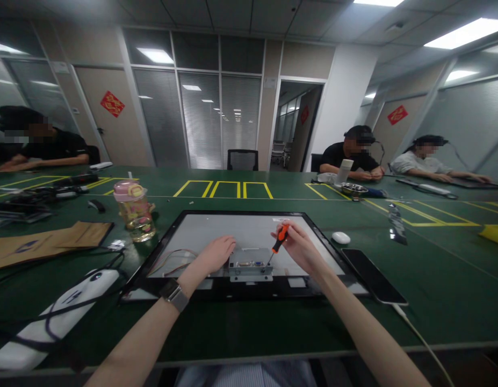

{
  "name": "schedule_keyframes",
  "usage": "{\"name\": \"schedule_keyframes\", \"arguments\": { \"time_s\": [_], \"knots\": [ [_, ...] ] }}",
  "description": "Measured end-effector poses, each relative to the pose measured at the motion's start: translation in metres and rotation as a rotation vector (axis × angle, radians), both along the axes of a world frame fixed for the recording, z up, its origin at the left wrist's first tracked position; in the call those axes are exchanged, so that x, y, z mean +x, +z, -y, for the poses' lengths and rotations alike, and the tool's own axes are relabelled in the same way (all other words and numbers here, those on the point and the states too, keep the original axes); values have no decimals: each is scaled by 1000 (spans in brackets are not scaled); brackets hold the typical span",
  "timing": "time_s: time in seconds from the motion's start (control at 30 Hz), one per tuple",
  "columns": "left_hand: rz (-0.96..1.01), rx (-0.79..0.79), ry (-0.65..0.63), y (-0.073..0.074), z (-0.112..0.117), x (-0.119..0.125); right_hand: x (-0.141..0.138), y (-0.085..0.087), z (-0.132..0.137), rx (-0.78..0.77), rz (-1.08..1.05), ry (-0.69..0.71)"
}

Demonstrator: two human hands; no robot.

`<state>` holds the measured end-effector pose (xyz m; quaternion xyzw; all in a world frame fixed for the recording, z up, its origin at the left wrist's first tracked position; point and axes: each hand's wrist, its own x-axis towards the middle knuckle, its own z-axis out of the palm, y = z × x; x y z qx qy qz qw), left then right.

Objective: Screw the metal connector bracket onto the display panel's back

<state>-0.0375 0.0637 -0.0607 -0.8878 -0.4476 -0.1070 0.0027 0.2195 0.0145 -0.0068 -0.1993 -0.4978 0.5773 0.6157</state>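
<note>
A flat display panel (249, 226) with a black frame lies face-down or face-up, I cannot tell which, on the green table. Near its front edge sits a metal bracket (251, 271) with a row of connector ports (249, 264). My right hand (301, 246) is closed around the orange and black handle of a screwdriver (280, 239). Its tip meets the right end of the bracket, where any screw is too small to see. My left hand (216, 253) rests with extended fingers against the bracket's left side. Thin wires (176, 258) run over the panel to the left.
Left of the panel stand a pink-lidded bottle (136, 212), brown cardboard (51, 242) and a white power strip (59, 317) with cables. A phone (373, 275) on a cable and a white earbud case (341, 237) lie to the right. Several people sit across the table (232, 333).
</note>
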Motion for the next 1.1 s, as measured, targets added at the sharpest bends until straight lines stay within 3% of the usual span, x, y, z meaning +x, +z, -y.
{"name": "schedule_keyframes", "arguments": {
  "time_s": [0.33, 0.6, 0.83, 1.1],
  "knots": [
    [20, 3, 22, 1, 1, 0, -1, 0, 0, -38, 4, 43],
    [18, 8, 5, -4, -3, -1, -1, -2, -1, -38, -2, -72],
    [4, -5, 17, -1, -1, -1, -1, -3, -5, -18, 59, -272],
    [-41, 13, -9, 0, 0, -1, -4, -1, -1, 82, 122, -236]
  ]
}}
